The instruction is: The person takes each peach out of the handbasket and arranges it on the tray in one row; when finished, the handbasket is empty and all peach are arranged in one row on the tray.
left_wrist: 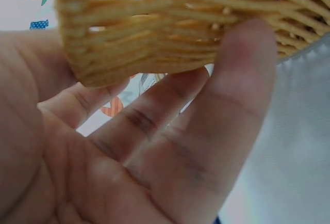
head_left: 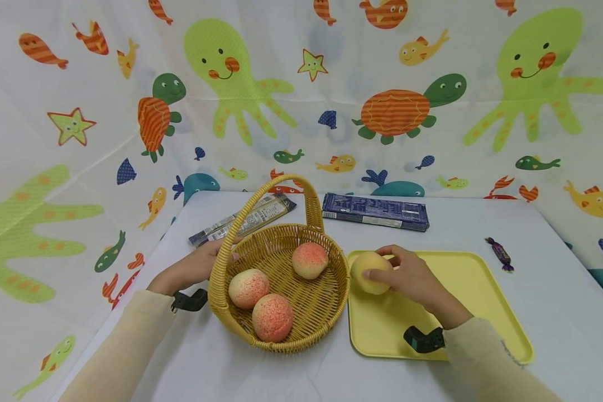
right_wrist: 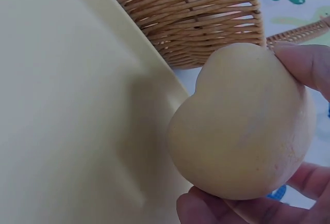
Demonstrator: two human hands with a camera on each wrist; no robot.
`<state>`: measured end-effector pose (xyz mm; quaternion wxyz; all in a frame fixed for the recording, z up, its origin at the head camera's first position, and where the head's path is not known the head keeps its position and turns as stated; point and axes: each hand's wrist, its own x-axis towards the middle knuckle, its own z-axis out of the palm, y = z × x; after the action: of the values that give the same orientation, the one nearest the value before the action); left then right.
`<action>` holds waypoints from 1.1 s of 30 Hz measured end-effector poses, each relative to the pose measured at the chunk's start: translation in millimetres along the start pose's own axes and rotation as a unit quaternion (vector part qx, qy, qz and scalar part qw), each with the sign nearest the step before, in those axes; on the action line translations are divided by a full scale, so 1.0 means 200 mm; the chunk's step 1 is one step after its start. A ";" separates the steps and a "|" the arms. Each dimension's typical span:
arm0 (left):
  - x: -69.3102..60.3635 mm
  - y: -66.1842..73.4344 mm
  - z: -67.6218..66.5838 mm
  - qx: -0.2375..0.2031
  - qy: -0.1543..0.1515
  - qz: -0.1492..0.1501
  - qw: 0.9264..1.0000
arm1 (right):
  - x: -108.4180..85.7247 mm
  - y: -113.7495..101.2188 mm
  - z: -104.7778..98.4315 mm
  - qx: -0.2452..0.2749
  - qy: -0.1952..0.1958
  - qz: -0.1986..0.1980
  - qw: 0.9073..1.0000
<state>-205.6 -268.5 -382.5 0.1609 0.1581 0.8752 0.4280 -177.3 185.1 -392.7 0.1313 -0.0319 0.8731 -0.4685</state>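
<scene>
A round wicker basket with a tall handle holds three red-speckled peaches, one being the peach near its back rim. At its left side, by the foot of the handle, my left hand grips the basket; one digit presses the weave in the left wrist view. My right hand pinches a pale yellow peach between thumb and fingers, above the left edge of a yellow tray. In the right wrist view, this peach shows a cleft and hangs close to the basket's wall.
Behind the basket lie a long silvery packet and a dark blue box. A small purple-wrapped candy is right of the tray. A sea-animal cloth hangs behind the white table.
</scene>
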 end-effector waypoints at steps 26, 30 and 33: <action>0.00 -0.02 0.00 -0.008 -0.005 0.008 1.000 | 0.01 0.04 0.06 -0.032 0.000 -0.072 0.997; 0.00 -0.02 0.00 -0.008 -0.002 0.006 1.000 | -0.01 0.05 0.06 -0.019 -0.019 -0.068 0.997; 0.00 -0.02 0.00 -0.008 -0.002 0.007 1.000 | -0.01 0.05 0.06 -0.003 -0.034 -0.065 0.997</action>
<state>-206.6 -270.5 -386.5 0.1611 0.1641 0.8702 0.4357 -172.2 182.2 -407.2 0.1301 -0.1046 0.8654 -0.4724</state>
